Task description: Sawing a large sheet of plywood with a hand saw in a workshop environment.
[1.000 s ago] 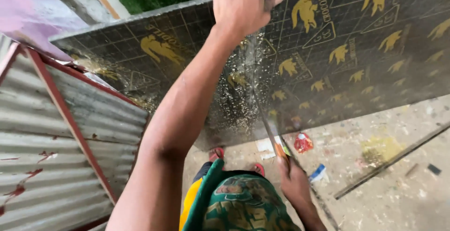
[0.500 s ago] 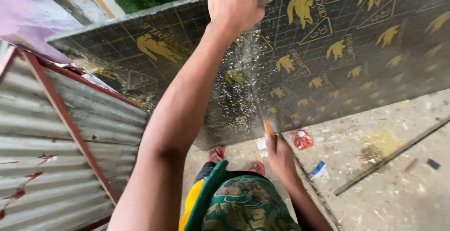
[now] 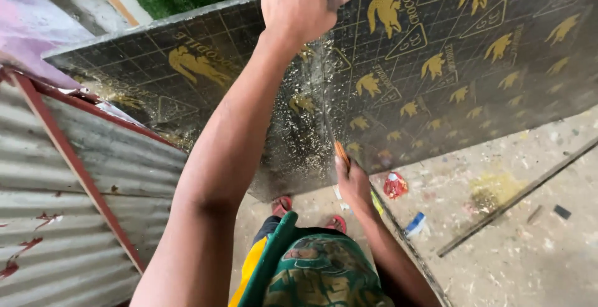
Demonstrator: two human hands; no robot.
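A large dark board (image 3: 467,76) printed with yellow animal shapes stands on edge in front of me, tilted. My left hand (image 3: 299,1) is clamped over its top edge, thumb on the near face. Lower down, my right hand (image 3: 354,183) grips the orange handle (image 3: 341,155) of a hand saw. Its thin blade (image 3: 325,104) runs up the board along a line dusted with pale sawdust. The blade's upper end is hard to make out.
A corrugated metal sheet (image 3: 62,176) with a red frame bar (image 3: 68,157) lies at the left. On the concrete floor are a red wrapper (image 3: 395,185), a blue-and-white scrap (image 3: 415,223) and a long thin strip (image 3: 517,198). My feet in red sandals (image 3: 281,206) stand under the board.
My right hand has moved up toward the board with the saw, following the dusty line. My left hand has stayed on the top edge.
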